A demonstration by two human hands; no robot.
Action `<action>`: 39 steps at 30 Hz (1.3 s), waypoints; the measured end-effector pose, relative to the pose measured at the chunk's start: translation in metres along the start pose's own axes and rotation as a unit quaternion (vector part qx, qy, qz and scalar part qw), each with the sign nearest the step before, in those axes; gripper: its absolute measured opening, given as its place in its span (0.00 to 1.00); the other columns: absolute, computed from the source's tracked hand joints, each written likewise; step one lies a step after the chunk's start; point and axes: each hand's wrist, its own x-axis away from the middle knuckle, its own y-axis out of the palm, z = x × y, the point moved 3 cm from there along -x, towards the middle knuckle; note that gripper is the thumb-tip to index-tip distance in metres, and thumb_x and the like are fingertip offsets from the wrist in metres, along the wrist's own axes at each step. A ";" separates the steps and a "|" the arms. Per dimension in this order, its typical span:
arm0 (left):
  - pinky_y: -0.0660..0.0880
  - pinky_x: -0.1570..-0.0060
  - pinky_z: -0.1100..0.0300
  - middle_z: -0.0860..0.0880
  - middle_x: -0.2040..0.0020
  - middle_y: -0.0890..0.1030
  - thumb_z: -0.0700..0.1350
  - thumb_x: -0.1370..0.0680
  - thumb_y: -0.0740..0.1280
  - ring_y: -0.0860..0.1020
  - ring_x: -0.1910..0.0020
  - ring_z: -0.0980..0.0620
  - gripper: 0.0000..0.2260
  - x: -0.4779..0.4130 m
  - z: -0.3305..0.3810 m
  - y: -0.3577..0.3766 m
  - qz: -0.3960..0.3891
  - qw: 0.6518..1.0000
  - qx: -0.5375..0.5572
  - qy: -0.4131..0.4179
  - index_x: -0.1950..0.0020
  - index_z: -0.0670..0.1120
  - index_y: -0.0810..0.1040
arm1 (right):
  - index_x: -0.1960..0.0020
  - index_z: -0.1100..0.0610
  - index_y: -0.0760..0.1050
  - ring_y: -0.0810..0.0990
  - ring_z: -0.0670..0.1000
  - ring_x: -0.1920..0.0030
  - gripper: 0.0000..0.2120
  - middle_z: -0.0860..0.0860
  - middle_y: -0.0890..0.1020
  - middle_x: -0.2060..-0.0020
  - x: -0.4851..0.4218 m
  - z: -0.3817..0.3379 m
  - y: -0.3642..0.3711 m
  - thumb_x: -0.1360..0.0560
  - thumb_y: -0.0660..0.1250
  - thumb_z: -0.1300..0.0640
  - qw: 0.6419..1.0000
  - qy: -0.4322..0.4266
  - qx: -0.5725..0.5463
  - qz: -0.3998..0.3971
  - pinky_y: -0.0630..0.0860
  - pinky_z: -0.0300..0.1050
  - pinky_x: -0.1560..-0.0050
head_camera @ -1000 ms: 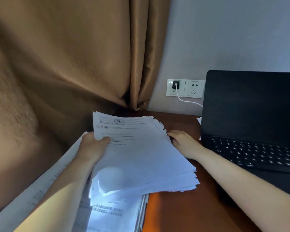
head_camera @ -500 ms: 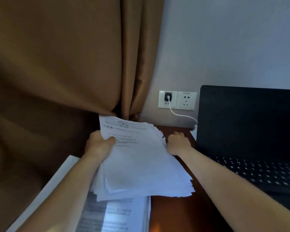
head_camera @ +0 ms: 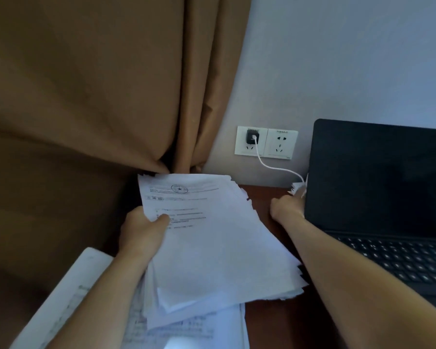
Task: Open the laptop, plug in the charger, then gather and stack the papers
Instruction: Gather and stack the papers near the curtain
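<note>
Brown curtain (head_camera: 86, 96) behind papers (head_camera: 212, 248) | laptop (head_camera: 378, 177) edge partly covers right hand (head_camera: 286, 206)

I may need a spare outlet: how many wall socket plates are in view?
2. The left plate, next to the curtain, holds the black charger; the right plate, toward the laptop, is free. The laptop may hide more.

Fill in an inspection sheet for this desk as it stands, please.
Surface: reddish-brown desk, wood showing between stack and laptop.
Job's things: laptop open, screen dark; charger in left wall socket; paper stack, edges uneven, over a lower pile; loose sheets beside laptop's left edge.
Clutter: nothing seen.
Grippers: left hand grips the paper stack; right hand reaches the loose sheets, grip unclear.
Cables: white cable runs from charger toward laptop.
Surroundings: brown curtain, grey wall.
</note>
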 end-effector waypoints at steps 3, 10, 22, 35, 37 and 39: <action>0.75 0.47 0.54 0.49 0.54 0.81 0.37 0.26 0.66 0.80 0.51 0.45 0.09 -0.002 -0.002 -0.001 0.004 1.000 -0.002 0.003 0.48 0.45 0.82 | 0.30 0.59 0.67 0.69 0.58 0.31 0.19 0.57 0.73 0.33 -0.005 0.000 -0.001 0.18 0.47 0.61 1.000 -0.002 0.004 -0.027 0.54 0.54 0.28; 0.76 0.45 0.51 0.49 0.53 0.81 0.38 0.26 0.67 0.80 0.51 0.44 0.07 -0.004 -0.003 0.000 -0.005 1.000 -0.002 0.010 0.53 0.48 0.80 | 0.25 0.54 0.54 0.68 0.38 0.64 0.28 0.55 0.68 0.30 -0.002 -0.007 -0.014 0.22 0.39 0.70 0.909 0.104 -0.402 0.038 0.68 0.23 0.74; 0.77 0.45 0.49 0.49 0.54 0.81 0.39 0.26 0.67 0.80 0.52 0.44 0.07 -0.005 -0.003 -0.001 -0.013 1.000 -0.005 0.006 0.57 0.51 0.78 | 0.40 0.61 0.72 0.74 0.53 0.39 0.13 0.56 0.76 0.41 0.001 0.012 0.002 0.22 0.56 0.66 0.988 0.020 -0.102 0.118 0.69 0.41 0.41; 0.77 0.45 0.48 0.47 0.53 0.82 0.39 0.26 0.67 0.80 0.52 0.43 0.08 -0.001 0.002 -0.002 -0.022 0.999 -0.024 0.007 0.59 0.52 0.78 | 0.35 0.57 0.71 0.76 0.56 0.40 0.16 0.52 0.78 0.42 0.014 0.004 -0.012 0.22 0.58 0.61 0.950 -0.054 0.278 0.130 0.66 0.53 0.36; 0.77 0.45 0.48 0.48 0.53 0.82 0.38 0.26 0.67 0.80 0.52 0.43 0.07 0.000 0.002 -0.002 -0.022 0.999 -0.023 0.008 0.57 0.51 0.78 | 0.35 0.54 0.71 0.74 0.54 0.37 0.16 0.50 0.76 0.39 0.012 0.009 -0.008 0.21 0.57 0.60 0.944 -0.071 0.306 0.097 0.66 0.48 0.39; 0.77 0.45 0.49 0.48 0.53 0.82 0.38 0.26 0.67 0.80 0.52 0.44 0.07 0.001 0.002 -0.001 -0.023 0.999 -0.020 0.010 0.56 0.50 0.78 | 0.36 0.54 0.72 0.75 0.52 0.40 0.15 0.49 0.77 0.41 0.015 0.010 -0.010 0.21 0.57 0.62 0.948 -0.088 0.287 0.103 0.66 0.43 0.49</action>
